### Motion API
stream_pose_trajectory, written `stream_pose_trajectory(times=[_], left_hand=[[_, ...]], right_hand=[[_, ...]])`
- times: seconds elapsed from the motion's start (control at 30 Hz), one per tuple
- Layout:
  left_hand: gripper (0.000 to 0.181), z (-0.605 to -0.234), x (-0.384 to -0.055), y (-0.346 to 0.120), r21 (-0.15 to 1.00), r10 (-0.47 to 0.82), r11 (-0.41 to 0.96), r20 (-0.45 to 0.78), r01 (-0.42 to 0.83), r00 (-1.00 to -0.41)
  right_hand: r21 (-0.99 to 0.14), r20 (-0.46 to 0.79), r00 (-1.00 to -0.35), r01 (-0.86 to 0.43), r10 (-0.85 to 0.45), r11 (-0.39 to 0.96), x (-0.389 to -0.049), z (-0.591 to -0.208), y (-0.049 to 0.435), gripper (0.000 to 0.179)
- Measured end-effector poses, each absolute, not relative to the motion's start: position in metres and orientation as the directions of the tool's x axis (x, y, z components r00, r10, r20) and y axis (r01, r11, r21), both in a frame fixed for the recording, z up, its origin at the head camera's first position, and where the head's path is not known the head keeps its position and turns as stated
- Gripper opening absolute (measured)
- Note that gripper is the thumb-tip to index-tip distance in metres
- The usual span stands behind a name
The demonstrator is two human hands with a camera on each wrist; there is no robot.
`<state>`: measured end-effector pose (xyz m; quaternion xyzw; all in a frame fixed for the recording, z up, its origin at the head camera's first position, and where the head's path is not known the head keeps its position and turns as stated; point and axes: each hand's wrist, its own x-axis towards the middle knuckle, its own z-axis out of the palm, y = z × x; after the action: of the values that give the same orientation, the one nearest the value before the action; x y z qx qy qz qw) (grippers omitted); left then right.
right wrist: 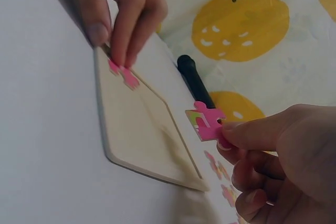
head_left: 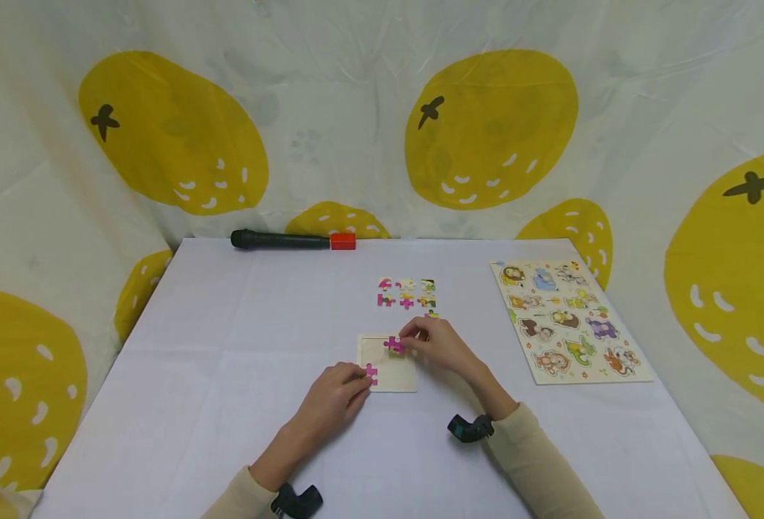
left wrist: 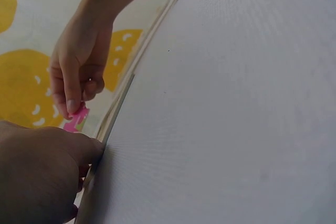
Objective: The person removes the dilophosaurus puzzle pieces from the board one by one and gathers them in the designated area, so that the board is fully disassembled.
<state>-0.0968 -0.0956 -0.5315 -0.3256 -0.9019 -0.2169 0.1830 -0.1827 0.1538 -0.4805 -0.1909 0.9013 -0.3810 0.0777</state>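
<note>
A small square wooden puzzle tray [head_left: 396,376] lies on the white table. One pink puzzle piece [head_left: 371,373] sits at its lower left. My left hand [head_left: 338,396] holds the tray's near left side; in the right wrist view its thumb is at the edge and its fingertips rest on that pink piece [right wrist: 126,77]. Between thumb and forefinger, my right hand [head_left: 443,347] pinches another pink piece [right wrist: 206,124], marked with green and white, raised above the tray's far right part. Beyond the tray, several loose puzzle pieces [head_left: 406,300] lie in two rows, and another [head_left: 432,314] is partly hidden behind the right hand.
A black microphone [head_left: 285,240] with a red end lies along the table's back edge. On the right is a wooden board with animal pictures [head_left: 566,317]. A curtain [head_left: 343,108] printed with yellow fruit hangs behind the table.
</note>
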Motion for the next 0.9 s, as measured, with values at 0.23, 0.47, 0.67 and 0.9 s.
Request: stream_pose_trajectory(times=[0.23,0.47,0.67,0.9], left_hand=[[0.018,-0.533,-0.098,-0.097,0.274,0.503,0.681,0.5,0.68,-0.705],[0.017,-0.534,-0.097,-0.097,0.279,0.497,0.675,0.513,0.683,-0.7],[0.018,-0.534,-0.097,-0.097,0.283,0.491,0.68,0.508,0.676,-0.707],[0.017,-0.534,-0.098,-0.096,0.293,0.488,0.678,0.507,0.674,-0.71]], right_hand=[[-0.711,0.004,-0.934,-0.254,-0.358,0.655,-0.199,-0.48,0.161,0.011],[-0.7,-0.003,-0.945,-0.231,-0.326,0.676,-0.212,-0.483,0.165,0.014],[-0.674,0.007,-0.957,-0.218,-0.289,0.706,-0.223,-0.483,0.163,0.017],[-0.641,0.005,-0.966,-0.202,-0.259,0.74,-0.229,-0.492,0.163,0.02]])
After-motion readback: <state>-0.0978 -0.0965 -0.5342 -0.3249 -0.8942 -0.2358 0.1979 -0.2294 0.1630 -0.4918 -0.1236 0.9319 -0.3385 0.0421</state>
